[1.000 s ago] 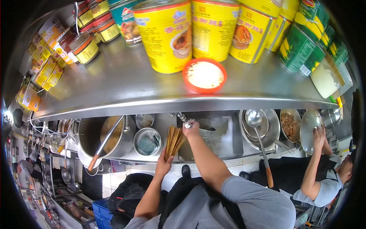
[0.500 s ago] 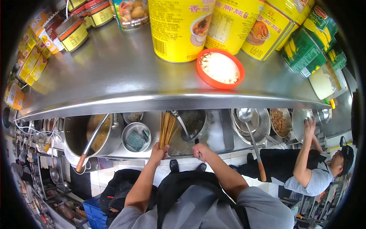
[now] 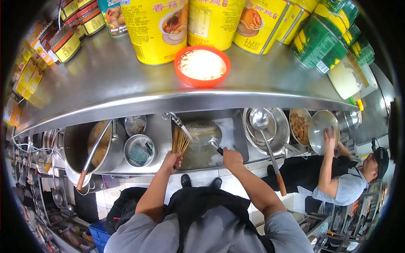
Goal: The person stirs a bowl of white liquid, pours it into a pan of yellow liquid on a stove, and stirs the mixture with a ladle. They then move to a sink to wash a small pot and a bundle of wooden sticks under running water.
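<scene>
My left hand [image 3: 171, 161] is closed around a bamboo wok brush [image 3: 180, 141], its bristles pointing up over the left side of the sink [image 3: 241, 147]. My right hand [image 3: 233, 159] grips a pan by its black handle [image 3: 220, 150], with a metal fitting [image 3: 214, 141] at the handle's far end. The pan's bowl is hard to separate from the cloudy water [image 3: 196, 156] in the sink. Above the brush, a metal faucet [image 3: 179, 122] reaches over the water. White foam [image 3: 226, 130] lies along the sink's right side.
Left of the sink stand a large pot [image 3: 120, 149] with a ladle [image 3: 95, 154] and a small metal container [image 3: 152, 159]. To the right are nested bowls [image 3: 283, 126] under another ladle [image 3: 270, 149]. A co-worker [image 3: 350, 177] touches a metal bowl [image 3: 316, 126]. Cans [image 3: 156, 50] line the shelf overhead.
The pan, a dark round bowl under the faucet before, now sits lower in the water. My right hand has moved slightly right; the brush is more tilted. The head view has shifted.
</scene>
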`<state>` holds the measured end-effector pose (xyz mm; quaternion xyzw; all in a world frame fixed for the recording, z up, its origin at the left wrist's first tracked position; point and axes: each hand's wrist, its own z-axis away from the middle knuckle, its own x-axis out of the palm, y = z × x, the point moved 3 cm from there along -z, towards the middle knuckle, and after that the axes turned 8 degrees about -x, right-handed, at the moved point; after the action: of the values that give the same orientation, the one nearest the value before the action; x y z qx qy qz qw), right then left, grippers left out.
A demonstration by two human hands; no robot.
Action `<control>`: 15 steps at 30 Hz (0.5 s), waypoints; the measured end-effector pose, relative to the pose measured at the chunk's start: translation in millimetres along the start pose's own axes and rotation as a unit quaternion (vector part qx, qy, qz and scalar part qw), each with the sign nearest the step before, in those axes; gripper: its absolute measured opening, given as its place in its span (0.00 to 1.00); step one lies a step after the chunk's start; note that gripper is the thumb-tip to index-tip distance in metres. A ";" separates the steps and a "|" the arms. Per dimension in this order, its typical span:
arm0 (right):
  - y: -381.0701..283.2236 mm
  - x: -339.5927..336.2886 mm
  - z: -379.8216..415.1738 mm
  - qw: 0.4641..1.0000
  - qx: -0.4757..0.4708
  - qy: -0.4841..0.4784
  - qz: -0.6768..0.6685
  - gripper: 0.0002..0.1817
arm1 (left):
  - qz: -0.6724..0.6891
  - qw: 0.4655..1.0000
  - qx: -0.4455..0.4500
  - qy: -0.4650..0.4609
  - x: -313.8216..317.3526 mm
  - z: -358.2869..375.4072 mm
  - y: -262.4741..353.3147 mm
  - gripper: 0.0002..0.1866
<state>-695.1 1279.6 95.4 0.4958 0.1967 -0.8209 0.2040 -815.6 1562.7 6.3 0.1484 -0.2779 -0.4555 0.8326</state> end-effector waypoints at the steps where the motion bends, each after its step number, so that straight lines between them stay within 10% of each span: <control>1: -3.1 -0.2 -4.3 1.000 -0.023 -0.001 0.019 0.18 | 0.001 1.000 0.002 0.004 -1.2 7.7 -10.1 0.17; 7: 1.0 -9.4 2.6 0.999 -0.038 -0.013 0.031 0.17 | 0.065 0.997 0.005 0.045 22.1 58.1 -54.4 0.22; 15: 21.6 2.7 12.3 0.998 -0.054 0.010 0.032 0.17 | -0.305 0.895 0.237 0.224 27.8 113.6 -80.5 0.42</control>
<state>-693.9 1254.7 95.7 0.4983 0.2267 -0.7971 0.2549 -926.0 1496.5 66.2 0.5170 -0.1247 -0.5628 0.6328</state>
